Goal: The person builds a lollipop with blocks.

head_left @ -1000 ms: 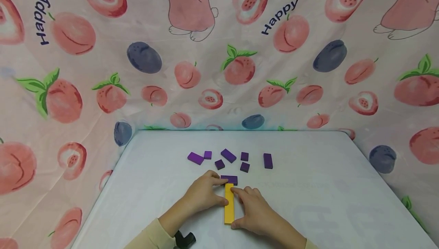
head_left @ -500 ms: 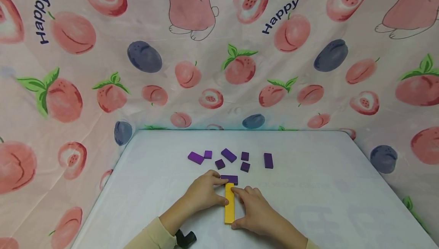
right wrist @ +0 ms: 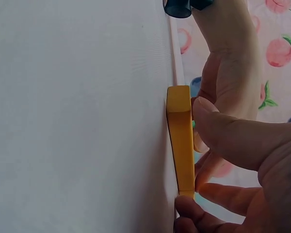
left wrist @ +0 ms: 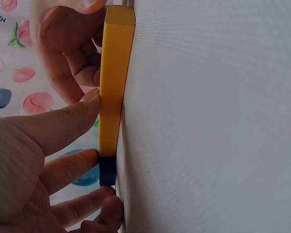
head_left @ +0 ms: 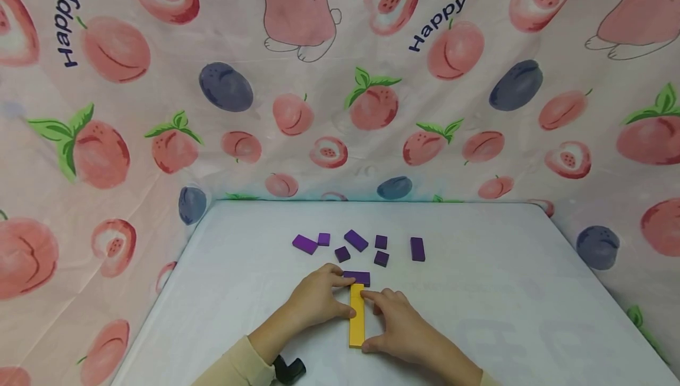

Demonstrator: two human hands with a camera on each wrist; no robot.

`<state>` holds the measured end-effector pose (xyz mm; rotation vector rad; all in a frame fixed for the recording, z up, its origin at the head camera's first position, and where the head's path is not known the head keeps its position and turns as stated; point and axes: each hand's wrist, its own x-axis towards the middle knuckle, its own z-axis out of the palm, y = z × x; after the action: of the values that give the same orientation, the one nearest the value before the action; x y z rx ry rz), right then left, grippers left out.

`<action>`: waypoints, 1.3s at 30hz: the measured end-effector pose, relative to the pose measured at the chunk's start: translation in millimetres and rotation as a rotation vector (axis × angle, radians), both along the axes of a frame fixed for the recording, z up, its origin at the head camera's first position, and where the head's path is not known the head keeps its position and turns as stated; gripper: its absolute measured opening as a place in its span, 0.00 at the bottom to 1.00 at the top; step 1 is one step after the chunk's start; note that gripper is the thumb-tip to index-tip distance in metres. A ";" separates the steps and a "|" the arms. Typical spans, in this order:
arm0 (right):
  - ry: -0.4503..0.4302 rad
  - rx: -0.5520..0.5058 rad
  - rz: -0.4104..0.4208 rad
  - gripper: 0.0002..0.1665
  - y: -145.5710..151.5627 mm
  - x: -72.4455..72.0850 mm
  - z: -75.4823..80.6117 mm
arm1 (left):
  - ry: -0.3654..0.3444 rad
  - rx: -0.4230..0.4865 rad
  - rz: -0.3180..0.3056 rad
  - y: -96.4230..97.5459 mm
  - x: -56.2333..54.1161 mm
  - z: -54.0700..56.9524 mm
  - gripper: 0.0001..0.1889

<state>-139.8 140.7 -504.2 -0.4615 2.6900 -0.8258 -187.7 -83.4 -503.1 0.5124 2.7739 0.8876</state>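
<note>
A long yellow bar (head_left: 357, 327) lies on the table pointing away from me, with a thin seam across it near its far end. Crosswise at that end is a purple rectangular block (head_left: 363, 277), forming a T with the bar. My left hand (head_left: 316, 297) rests its thumb (left wrist: 87, 104) on the bar; one fingertip touches near the joint of yellow and purple, and another reaches the purple block's far side. From the right, my right hand (head_left: 398, 324) touches the bar, thumb (right wrist: 208, 114) at its near end and index finger close to the seam.
Beyond the hands lie several loose purple pieces, among them a rectangular block (head_left: 305, 244), a small cube (head_left: 381, 258) and an upright-lying block (head_left: 417, 249) farther right. A black device (head_left: 289, 369) sits by the left wrist. A fruit-patterned cloth (head_left: 319, 108) hangs behind the white table (head_left: 478, 285).
</note>
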 end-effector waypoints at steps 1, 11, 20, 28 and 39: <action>0.001 -0.008 -0.001 0.58 0.7 -0.1 0.4 | -0.001 -0.001 0.000 0.1 -0.3 0.1 0.36; 0.014 -0.044 -0.052 0.52 5.4 -3.9 0.1 | -0.014 -0.005 0.010 0.9 -0.4 0.6 0.36; 0.129 -0.089 -0.130 0.38 7.3 -14.1 -3.8 | -0.025 -0.007 0.020 1.6 -0.5 0.2 0.36; 0.136 -0.158 -0.248 0.32 7.4 -22.4 -6.8 | -0.031 -0.006 0.029 1.4 -1.7 -2.2 0.36; 0.148 -0.188 -0.313 0.31 13.0 -35.6 -5.2 | -0.029 -0.027 0.031 2.7 -2.9 -4.7 0.36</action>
<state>-175.3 153.8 -509.4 -0.1438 2.8784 -1.1795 -190.6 -80.7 -507.8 0.4498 2.7704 0.8559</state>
